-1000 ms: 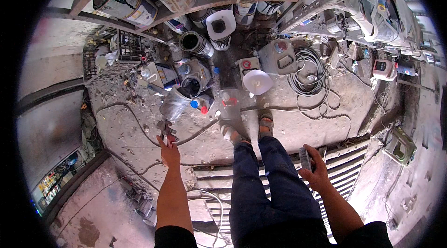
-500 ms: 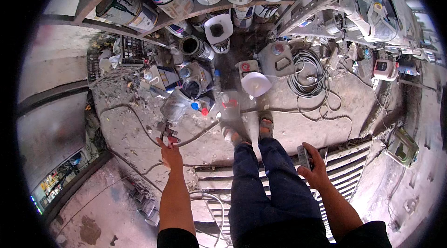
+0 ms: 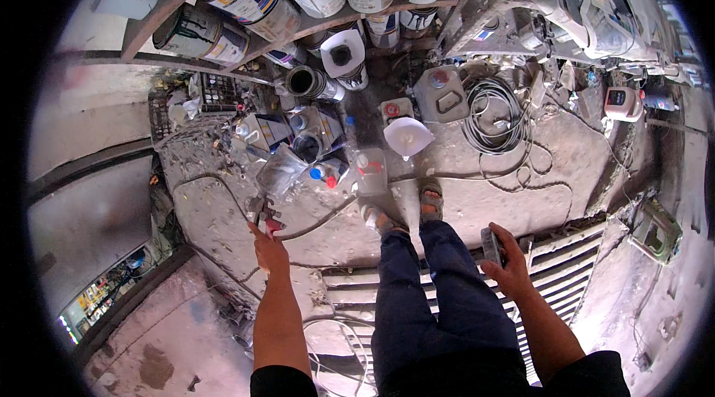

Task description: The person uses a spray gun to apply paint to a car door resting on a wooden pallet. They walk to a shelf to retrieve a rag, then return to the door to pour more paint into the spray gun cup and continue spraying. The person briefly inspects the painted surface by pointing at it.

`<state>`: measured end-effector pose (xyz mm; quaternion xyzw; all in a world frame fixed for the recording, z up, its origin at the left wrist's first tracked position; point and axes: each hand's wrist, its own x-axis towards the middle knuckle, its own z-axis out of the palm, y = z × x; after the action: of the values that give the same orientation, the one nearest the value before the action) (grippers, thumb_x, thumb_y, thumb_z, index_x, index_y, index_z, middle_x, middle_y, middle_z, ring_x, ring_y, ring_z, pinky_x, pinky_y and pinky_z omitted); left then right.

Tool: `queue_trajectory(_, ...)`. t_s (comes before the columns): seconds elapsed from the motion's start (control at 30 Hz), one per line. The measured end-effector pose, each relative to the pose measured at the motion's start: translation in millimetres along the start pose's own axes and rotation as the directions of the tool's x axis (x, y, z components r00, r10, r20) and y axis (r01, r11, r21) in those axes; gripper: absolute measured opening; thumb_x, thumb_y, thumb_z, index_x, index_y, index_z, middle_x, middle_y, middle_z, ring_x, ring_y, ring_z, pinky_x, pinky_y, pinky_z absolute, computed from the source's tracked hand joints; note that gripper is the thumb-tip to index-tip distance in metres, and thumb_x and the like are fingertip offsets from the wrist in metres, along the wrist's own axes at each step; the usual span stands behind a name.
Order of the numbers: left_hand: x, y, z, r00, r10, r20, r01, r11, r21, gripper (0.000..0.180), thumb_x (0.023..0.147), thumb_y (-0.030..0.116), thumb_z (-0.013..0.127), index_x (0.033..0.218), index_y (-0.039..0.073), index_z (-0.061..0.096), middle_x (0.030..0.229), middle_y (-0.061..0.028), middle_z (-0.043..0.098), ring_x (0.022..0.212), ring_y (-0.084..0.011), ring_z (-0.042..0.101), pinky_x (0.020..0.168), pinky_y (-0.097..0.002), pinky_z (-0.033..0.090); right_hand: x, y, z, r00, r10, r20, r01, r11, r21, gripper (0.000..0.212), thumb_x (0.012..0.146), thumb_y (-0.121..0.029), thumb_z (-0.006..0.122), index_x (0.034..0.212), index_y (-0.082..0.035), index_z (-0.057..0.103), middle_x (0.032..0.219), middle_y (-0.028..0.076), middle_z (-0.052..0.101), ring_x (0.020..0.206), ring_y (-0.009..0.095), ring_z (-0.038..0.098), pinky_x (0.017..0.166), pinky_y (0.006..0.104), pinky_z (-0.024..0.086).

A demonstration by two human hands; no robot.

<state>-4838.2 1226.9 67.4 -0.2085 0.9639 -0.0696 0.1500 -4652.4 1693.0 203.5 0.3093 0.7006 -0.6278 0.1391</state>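
Currently gripping a spray-gun-shaped metal tool (image 3: 266, 211), red near the handle, in the left hand (image 3: 270, 253), held over the floor (image 3: 335, 244) near a crumpled clear plastic bag (image 3: 281, 173). Well apart from it, clasping a grey rectangular block (image 3: 490, 246) by its right side in the right hand (image 3: 511, 267), above the edge of a slatted grate (image 3: 560, 258). Standing in sandals (image 3: 431, 202) behind a translucent jug (image 3: 372, 177), with a coil of grey hose (image 3: 474, 127) farther ahead to the right.

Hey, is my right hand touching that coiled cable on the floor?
Apart: in the head view, a stretch of floor shows between the right hand and the coiled cable; the hand holds a grey block.
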Motion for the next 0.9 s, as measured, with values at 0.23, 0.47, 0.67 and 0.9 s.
queue_trajectory(0.23,-1,14,-14,0.996,-0.029,0.089,0.019,0.994,0.111,0.082,0.082,0.022,0.061,0.145,0.016,0.009,0.093,-0.0172,0.059,0.084,-0.0312,0.062,0.069,-0.0450,0.051,-2,19,-16,1.000,0.011,-0.014,-0.011,0.999,0.032,0.073,0.071,-0.034,0.072,0.130,-0.003,0.041,0.124,0.017,0.047,0.117,0.028,0.045,0.099,0.0375,0.033)
queue_trajectory(0.47,-4,21,-23,0.992,-0.037,0.119,0.027,0.996,0.086,0.085,0.082,0.019,0.062,0.145,0.015,0.005,0.100,-0.0183,0.058,0.089,-0.0324,0.060,0.074,-0.0439,0.050,-5,9,-29,0.999,-0.015,-0.052,0.013,0.999,-0.037,0.072,0.072,-0.034,0.072,0.129,-0.004,0.042,0.126,0.018,0.047,0.117,0.029,0.045,0.099,0.0382,0.034)
queue_trajectory(0.67,-5,27,-26,0.996,-0.025,0.086,0.016,0.994,0.107,0.086,0.082,0.019,0.061,0.145,0.016,0.003,0.096,-0.0174,0.060,0.084,-0.0322,0.062,0.071,-0.0431,0.052,-5,11,-35,0.995,-0.043,-0.089,0.030,0.990,-0.140,0.070,0.070,-0.027,0.072,0.129,-0.004,0.043,0.127,0.019,0.046,0.117,0.031,0.046,0.099,0.0388,0.035)
queue_trajectory(0.9,1,14,-7,1.000,-0.022,0.012,0.020,0.988,0.156,0.087,0.079,0.021,0.064,0.145,0.017,0.007,0.088,-0.0163,0.062,0.077,-0.0305,0.064,0.065,-0.0430,0.052,-7,19,-38,0.994,-0.023,-0.111,0.007,0.990,-0.141,0.071,0.068,-0.031,0.074,0.128,-0.005,0.044,0.122,0.019,0.049,0.114,0.031,0.048,0.097,0.0389,0.038)
